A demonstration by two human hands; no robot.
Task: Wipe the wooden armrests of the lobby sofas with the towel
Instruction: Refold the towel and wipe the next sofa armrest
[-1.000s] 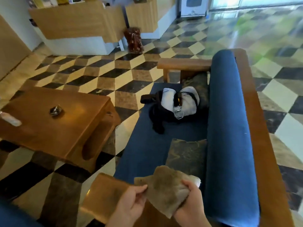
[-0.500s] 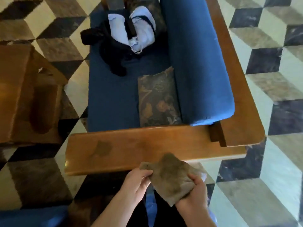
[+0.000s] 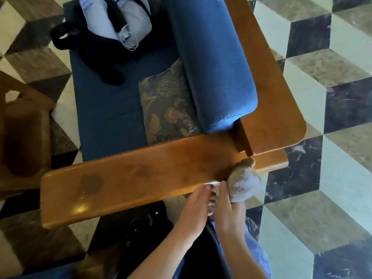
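Note:
The wide wooden armrest (image 3: 130,178) of the blue sofa (image 3: 108,109) runs across the middle of the view, with a dark stain near its left end. My right hand (image 3: 229,210) grips a bunched grey-brown towel (image 3: 244,182) whose tip touches the armrest's right part, close to the backrest frame (image 3: 269,93). My left hand (image 3: 196,206) hovers at the armrest's near edge beside the right hand, fingers relaxed and reaching toward the towel's lower edge.
A patterned cushion (image 3: 169,105) leans against the blue back bolster (image 3: 213,63). A black and white bag (image 3: 108,27) lies on the seat farther back. A wooden coffee table (image 3: 22,125) stands to the left. Chequered marble floor (image 3: 332,178) surrounds the sofa.
The view tilted down and closer over the armrest. The towel, held flat between both hands before, is now bunched in my right hand and moved right onto the armrest; the left hand let go.

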